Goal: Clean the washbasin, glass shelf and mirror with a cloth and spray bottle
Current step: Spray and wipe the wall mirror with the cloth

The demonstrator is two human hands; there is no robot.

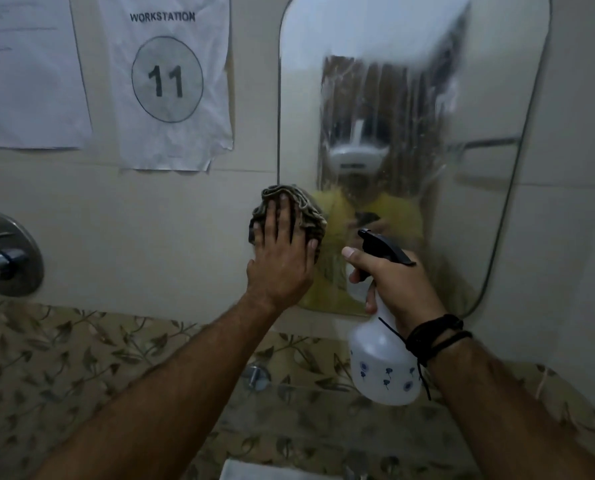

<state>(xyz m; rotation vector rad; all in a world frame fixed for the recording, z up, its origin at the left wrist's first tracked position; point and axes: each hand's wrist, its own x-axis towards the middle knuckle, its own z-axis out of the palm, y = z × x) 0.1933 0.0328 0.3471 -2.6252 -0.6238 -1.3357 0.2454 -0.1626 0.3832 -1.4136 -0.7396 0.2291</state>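
Fingers (282, 216) on one cloth (299, 206)

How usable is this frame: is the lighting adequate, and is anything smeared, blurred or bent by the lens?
Head view: lighting is dim and flat, with no harsh glare; the mirror is streaked and hazy, so its reflection is smeared; the left hand on the cloth and the right hand holding the spray bottle are fairly sharp; wide-angle distortion bows the mirror's edges and the wall.
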